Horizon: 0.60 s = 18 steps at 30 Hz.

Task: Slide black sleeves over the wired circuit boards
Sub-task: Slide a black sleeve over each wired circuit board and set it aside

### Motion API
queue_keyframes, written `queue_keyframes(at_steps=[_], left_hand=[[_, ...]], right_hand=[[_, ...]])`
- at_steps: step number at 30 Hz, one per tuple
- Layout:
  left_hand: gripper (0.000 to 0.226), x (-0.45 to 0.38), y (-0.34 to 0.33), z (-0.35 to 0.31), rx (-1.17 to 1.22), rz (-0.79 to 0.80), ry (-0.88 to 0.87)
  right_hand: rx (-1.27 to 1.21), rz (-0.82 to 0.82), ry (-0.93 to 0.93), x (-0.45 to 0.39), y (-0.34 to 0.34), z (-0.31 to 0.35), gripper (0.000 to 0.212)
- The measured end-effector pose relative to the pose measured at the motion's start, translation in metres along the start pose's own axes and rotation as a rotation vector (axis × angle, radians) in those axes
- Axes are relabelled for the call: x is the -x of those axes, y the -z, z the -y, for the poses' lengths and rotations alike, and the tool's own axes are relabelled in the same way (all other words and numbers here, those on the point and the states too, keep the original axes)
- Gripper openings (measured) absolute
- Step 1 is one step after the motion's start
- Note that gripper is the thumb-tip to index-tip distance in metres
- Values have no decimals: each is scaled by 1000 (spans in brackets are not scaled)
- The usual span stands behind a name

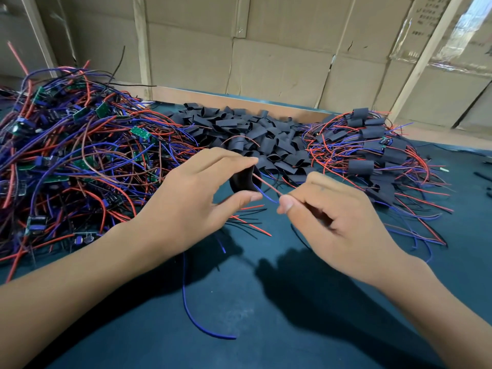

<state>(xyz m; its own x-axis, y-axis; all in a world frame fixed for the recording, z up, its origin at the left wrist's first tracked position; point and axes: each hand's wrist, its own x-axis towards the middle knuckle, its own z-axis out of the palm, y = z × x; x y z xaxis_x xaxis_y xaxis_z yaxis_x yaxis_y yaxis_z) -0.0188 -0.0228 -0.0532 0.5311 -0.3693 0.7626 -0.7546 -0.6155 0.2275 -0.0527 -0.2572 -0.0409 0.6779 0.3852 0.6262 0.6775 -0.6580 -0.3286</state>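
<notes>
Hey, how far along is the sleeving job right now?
Done: a smaller pile of sleeved boards on the right. In hand: the left hand holds a black sleeve while the right hand pinches the red and blue wires coming out of it. Left: the big tangle of bare boards on the left, with loose sleeves between.

Between our hands the black sleeve [243,179] looks like matt, pliable plastic, the red and blue wires [266,189] smooth and plastic-coated. Under our wrists the teal table [266,328] looks matt and faintly scuffed. Beyond our fingers stands dull brown cardboard [279,65], taped with glossy film.
</notes>
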Motion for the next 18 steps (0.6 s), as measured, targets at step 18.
queue_keyframes(at_steps=[18], left_hand=[[34, -4, 6, 3, -264, 86, -392]], right_hand=[[32, 32, -117, 1, -9, 3, 31]])
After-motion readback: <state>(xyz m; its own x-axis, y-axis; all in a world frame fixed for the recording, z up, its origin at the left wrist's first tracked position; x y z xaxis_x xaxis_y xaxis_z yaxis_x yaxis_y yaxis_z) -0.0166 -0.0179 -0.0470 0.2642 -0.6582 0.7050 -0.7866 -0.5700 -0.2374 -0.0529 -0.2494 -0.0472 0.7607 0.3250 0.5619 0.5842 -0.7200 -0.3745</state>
